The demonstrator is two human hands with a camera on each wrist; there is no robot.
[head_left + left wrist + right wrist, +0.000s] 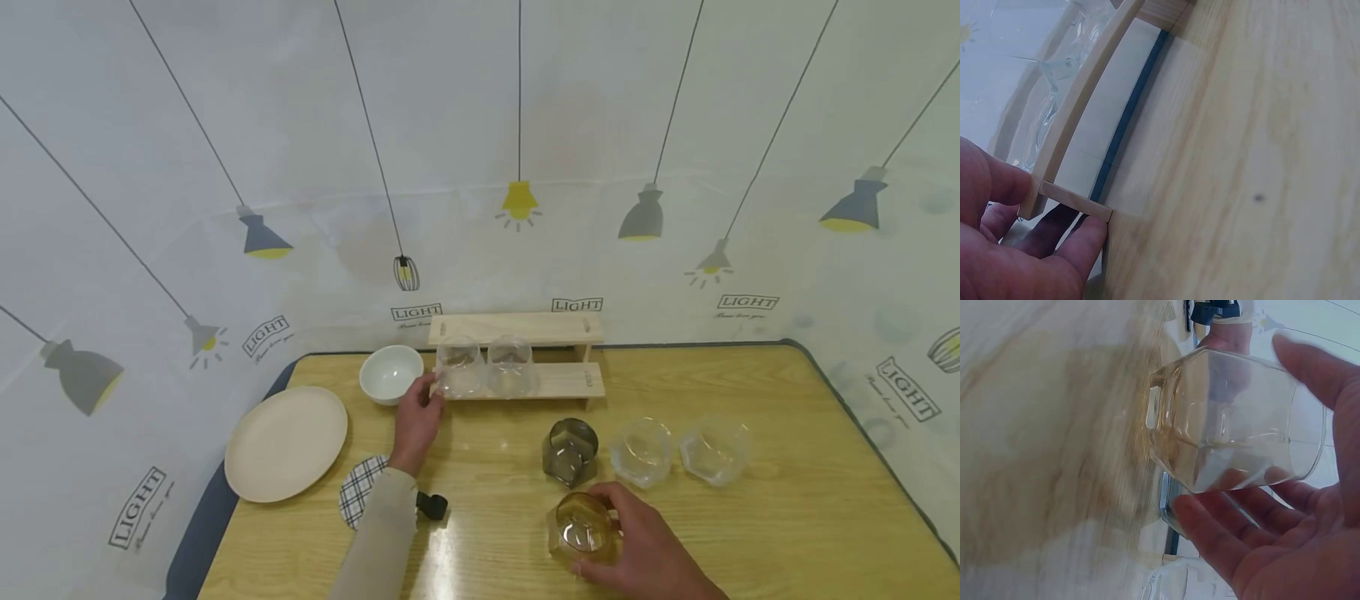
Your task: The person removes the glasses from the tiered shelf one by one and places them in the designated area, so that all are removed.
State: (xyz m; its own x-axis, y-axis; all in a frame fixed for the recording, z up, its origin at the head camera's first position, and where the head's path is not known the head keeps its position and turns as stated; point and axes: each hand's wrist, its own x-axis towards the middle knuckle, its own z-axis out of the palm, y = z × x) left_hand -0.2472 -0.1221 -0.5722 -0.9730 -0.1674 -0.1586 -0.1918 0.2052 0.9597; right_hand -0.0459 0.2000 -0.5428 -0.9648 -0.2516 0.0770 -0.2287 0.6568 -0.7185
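Observation:
A two-tier wooden rack stands at the back, two clear glasses on its lower board. My left hand grips the left end of that board; in the left wrist view its fingers lie against the end and foot. At the front, my right hand is curled round an amber faceted glass, thumb on one side and fingers on the other. The right wrist view shows this glass with its base close to the tabletop.
Behind the amber glass stands a dark grey glass, with two clear faceted glasses to its right. A white bowl, beige plate and checked round mat lie left. A printed sheet walls the table.

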